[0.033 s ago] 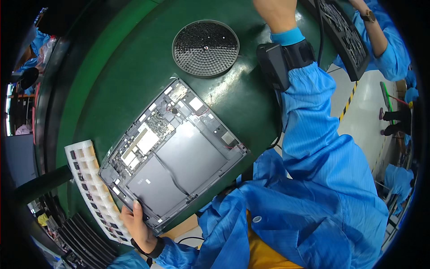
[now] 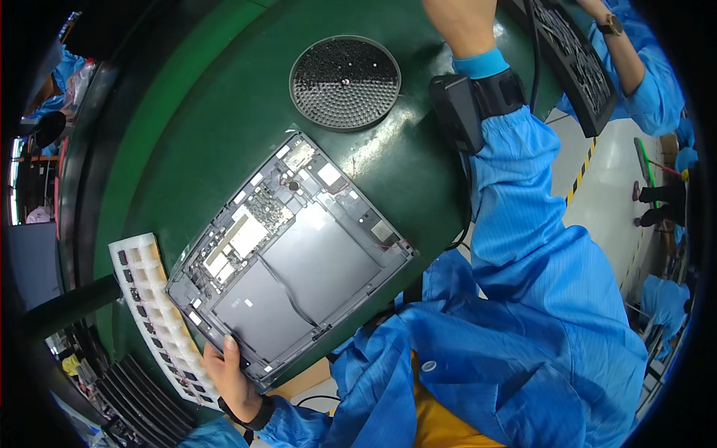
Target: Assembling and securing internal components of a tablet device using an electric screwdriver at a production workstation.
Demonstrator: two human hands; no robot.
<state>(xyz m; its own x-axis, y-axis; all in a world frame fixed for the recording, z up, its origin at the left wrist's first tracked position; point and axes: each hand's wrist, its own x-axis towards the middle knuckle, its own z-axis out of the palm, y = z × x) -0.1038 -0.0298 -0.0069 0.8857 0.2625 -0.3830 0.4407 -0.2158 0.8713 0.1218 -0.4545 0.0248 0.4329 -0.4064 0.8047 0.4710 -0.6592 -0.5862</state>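
An opened tablet-like device (image 2: 291, 261) lies back-up and tilted on the green mat (image 2: 187, 149), showing grey battery panels, circuit boards and thin cables. My left hand (image 2: 231, 377) grips its near corner, thumb on the frame edge. My right arm in a blue sleeve reaches toward the top of the picture. A black device is strapped at the wrist (image 2: 455, 112). Only the base of my right hand (image 2: 459, 22) shows; its fingers are cut off by the picture's edge.
A round black perforated disc (image 2: 345, 82) lies beyond the device. A white foam tray (image 2: 149, 313) with small dark parts sits left of it. Black ribbed racks (image 2: 127, 403) stand lower left. Another person's arm (image 2: 635, 67) works over a black tray (image 2: 575, 60) at upper right.
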